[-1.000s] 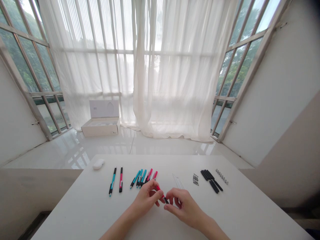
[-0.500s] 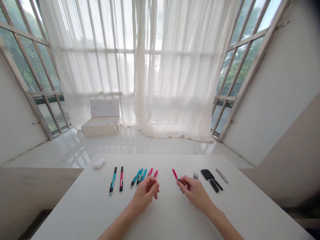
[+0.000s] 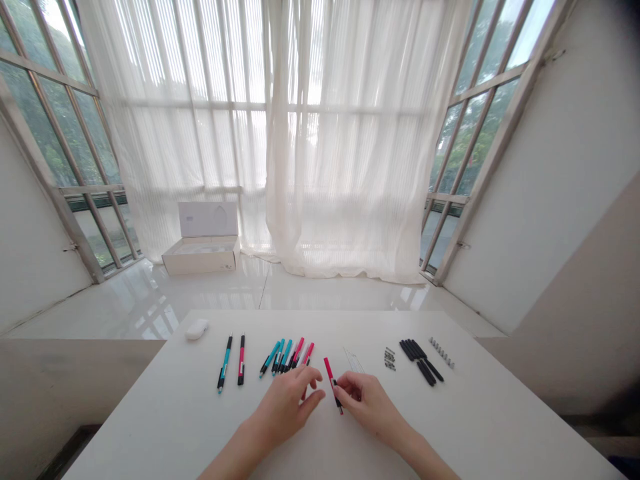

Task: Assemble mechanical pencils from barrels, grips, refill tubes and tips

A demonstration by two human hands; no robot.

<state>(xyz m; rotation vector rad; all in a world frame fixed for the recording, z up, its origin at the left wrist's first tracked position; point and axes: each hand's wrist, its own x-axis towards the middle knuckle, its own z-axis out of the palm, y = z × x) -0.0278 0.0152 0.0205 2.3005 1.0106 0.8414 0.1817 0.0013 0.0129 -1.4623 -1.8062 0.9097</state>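
Observation:
My right hand (image 3: 367, 403) pinches a pink and black pen (image 3: 333, 385) near its lower end, the pink end pointing away from me. Just to its left, my left hand (image 3: 290, 402) hovers over the white table (image 3: 165, 413) with fingers loosely spread and nothing in them. Beyond the hands lies a bunch of teal and pink pen barrels (image 3: 287, 355). Thin clear refills (image 3: 354, 361) lie just past my right hand.
A teal pen (image 3: 225, 362) and a pink pen (image 3: 241, 358) lie side by side at the left, a white case (image 3: 196, 328) behind them. Small springs (image 3: 390, 357), black pen parts (image 3: 419, 352) and small grey tips (image 3: 442, 352) lie at the right. An open white box (image 3: 203, 247) sits on the floor.
My right hand went out to the right with the pink pen, then came back toward the middle. My left hand let go of the pen and its fingers have spread.

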